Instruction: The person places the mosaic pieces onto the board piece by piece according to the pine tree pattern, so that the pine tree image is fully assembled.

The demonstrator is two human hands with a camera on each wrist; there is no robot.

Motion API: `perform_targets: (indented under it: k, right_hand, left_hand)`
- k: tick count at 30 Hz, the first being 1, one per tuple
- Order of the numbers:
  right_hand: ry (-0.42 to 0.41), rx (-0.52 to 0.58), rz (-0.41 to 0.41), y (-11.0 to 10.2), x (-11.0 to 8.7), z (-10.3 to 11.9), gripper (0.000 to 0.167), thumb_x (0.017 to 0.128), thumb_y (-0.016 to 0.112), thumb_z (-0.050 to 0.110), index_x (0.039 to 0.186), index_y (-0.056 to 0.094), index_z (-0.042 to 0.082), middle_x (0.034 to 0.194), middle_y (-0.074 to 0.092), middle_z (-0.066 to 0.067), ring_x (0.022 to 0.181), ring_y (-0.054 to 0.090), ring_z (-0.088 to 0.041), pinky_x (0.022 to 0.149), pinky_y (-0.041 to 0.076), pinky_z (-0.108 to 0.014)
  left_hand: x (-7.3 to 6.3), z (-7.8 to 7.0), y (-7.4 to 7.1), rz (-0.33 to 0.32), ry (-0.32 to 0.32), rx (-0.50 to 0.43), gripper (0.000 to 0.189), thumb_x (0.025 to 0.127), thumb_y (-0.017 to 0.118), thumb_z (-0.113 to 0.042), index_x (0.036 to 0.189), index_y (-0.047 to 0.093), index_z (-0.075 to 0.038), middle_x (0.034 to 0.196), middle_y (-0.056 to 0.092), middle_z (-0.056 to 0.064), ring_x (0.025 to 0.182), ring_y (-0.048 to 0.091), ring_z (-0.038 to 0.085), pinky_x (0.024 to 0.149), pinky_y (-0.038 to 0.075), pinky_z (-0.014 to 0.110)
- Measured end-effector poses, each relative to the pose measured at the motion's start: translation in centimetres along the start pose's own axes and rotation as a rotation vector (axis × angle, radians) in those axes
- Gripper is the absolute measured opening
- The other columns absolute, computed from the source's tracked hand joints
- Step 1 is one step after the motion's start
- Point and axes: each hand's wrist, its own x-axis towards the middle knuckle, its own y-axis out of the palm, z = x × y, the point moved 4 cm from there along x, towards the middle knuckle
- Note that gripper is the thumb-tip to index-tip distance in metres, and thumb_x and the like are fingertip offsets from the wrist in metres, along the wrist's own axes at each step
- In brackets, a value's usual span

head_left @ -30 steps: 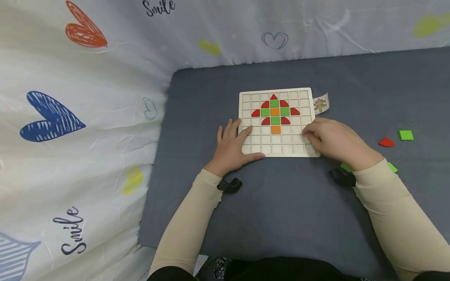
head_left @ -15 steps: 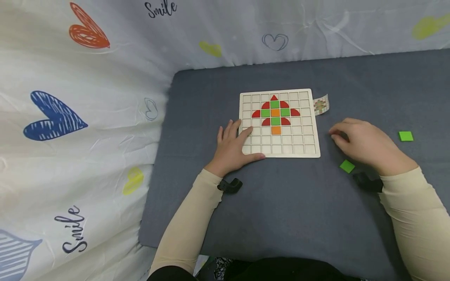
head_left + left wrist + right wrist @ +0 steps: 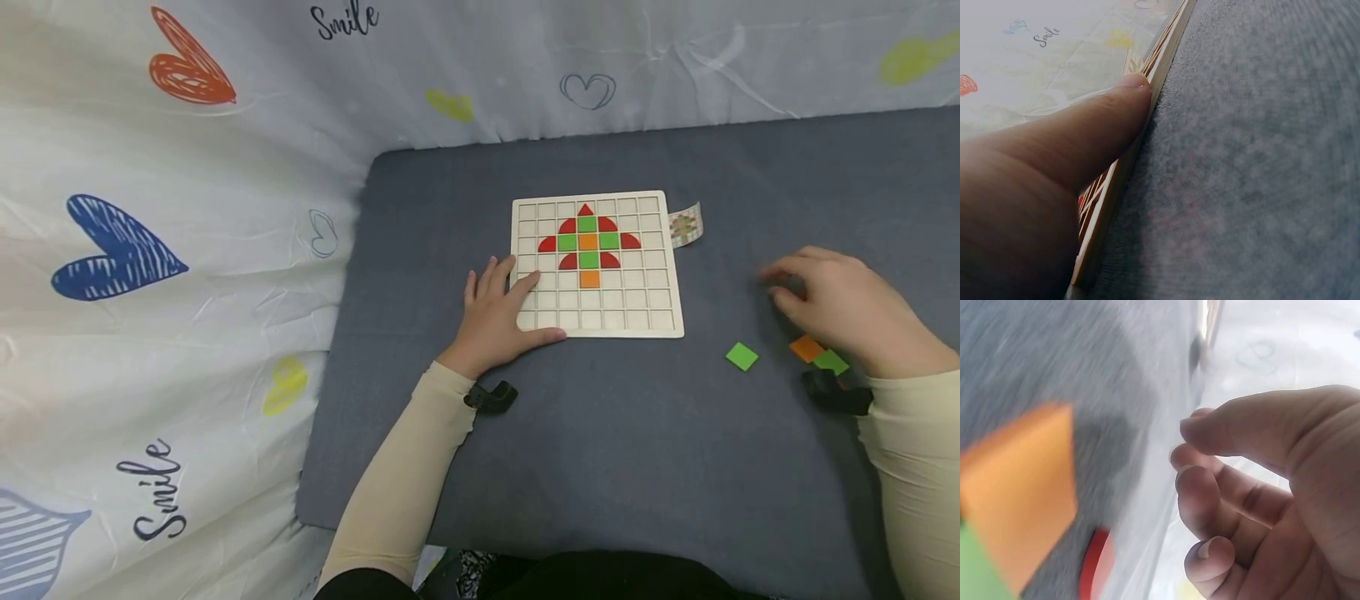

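Note:
A pale wooden grid board (image 3: 630, 300) lies on the grey table, bearing a pattern of red, green and orange tiles (image 3: 588, 242). My left hand (image 3: 495, 321) rests at its lower left corner with fingers spread; the left wrist view has the thumb (image 3: 1104, 119) against the board's edge. Off to the board's right, my right hand (image 3: 855, 304) hovers with loosely bent fingers and nothing between them. Beside it lie an orange tile (image 3: 806, 348) and a green tile (image 3: 831, 362), which touch or overlap. A red tile (image 3: 1095, 565) shows in the right wrist view.
Another green tile (image 3: 742, 357) lies alone between the board and the right hand. A small printed card (image 3: 686, 226) sticks out from the board's right edge. A white printed curtain (image 3: 247, 167) borders the table on the left and at the back.
My right hand has moved right, away from the board's right edge to the loose tiles. It now covers the place where a red tile and a green tile lay. The left hand stays put.

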Motion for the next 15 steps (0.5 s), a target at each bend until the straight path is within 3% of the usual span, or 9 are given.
perform_targets:
  k: [6, 15]
  right_hand:
    - [0.036, -0.038, -0.017, -0.2, -1.5, -2.2, 0.026, 0.093, 0.064, -0.003, 0.117, 0.069, -0.011, 0.116, 0.058, -0.034, 0.081, 0.061, -0.039, 0.070, 0.049, -0.059]
    - [0.050, -0.060, -0.167, -0.6, -2.8, -5.3, 0.028, 0.083, 0.061, -0.014, 0.110, 0.067, -0.015, 0.111, 0.051, -0.036, 0.066, 0.048, -0.033, 0.052, 0.036, -0.039]
  left_hand:
    - [0.0, -0.2, 0.0, 0.001, 0.001, -0.005, 0.101, 0.080, 0.078, -0.073, 0.161, 0.045, -0.023, 0.173, 0.020, 0.011, 0.163, 0.006, 0.033, 0.129, -0.004, 0.058]
    - [-0.1, -0.2, 0.1, -0.001, -0.001, -0.007, 0.101, 0.080, 0.079, -0.073, 0.161, 0.045, -0.022, 0.172, 0.021, 0.011, 0.163, 0.006, 0.033, 0.129, -0.003, 0.058]
